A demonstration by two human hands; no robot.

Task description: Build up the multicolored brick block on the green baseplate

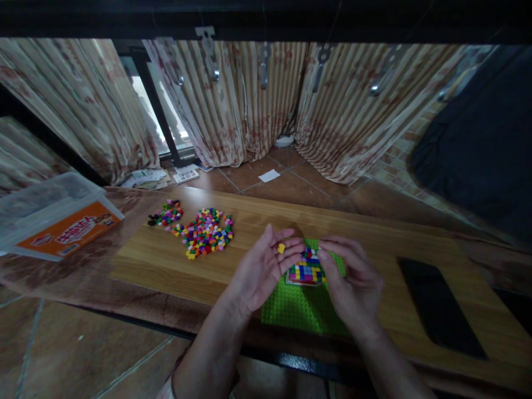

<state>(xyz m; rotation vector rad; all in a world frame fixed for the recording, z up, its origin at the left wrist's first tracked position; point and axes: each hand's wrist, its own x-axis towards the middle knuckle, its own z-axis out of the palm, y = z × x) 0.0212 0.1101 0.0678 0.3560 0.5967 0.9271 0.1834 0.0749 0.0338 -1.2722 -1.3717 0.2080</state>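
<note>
Yellow toy brick [281,248] lay on the upturned fingers of the left hand [258,270], beside a multicoloured brick panel [306,271].
The left fingers were extended, slightly curled, not gripping the piece. The right hand [357,280] was bent over the panel's right side, thumb and fingertips drawn close together; whether they held anything could not be determined. The panel sat over a green studded baseplate [299,310] on the wooden tabletop [166,271], well apart from the loose brick pile [208,230].
</note>
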